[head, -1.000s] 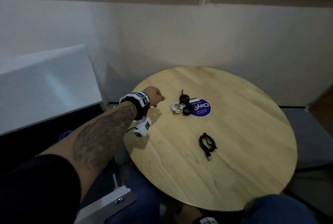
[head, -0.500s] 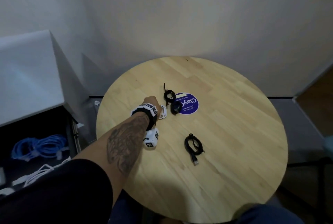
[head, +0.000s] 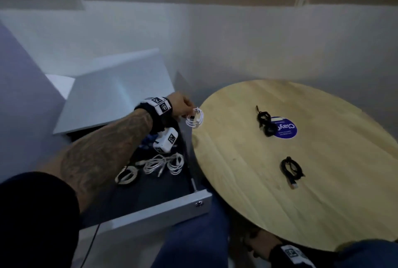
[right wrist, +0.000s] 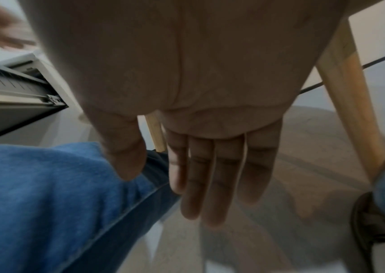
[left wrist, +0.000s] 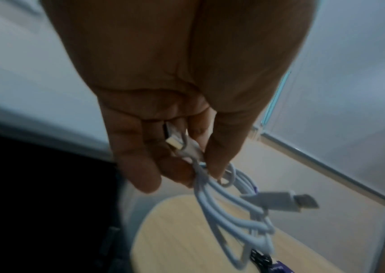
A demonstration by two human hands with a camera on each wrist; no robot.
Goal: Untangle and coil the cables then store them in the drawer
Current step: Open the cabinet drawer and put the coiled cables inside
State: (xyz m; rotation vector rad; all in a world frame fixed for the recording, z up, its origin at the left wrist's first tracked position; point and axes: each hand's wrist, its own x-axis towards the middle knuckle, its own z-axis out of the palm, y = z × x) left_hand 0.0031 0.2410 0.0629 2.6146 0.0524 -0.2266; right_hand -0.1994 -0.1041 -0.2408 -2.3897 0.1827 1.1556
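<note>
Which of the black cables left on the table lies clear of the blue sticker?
The lone black coil nearest the person, on bare wood. The other two black coils sit together at the sticker's edge.

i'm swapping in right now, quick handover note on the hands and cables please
Left hand: grip pinches a coiled white cable, held over the gap between the table edge and the open drawer.
Right hand: open, empty, fingers straight, down below the table beside the knee.
Done: several coiled white cables already lie in the drawer.
Left: drop the held coil in, then store the black cables on the table, two by the purple sticker and one nearer you. Whether those need more coiling is hard to tell.
</note>
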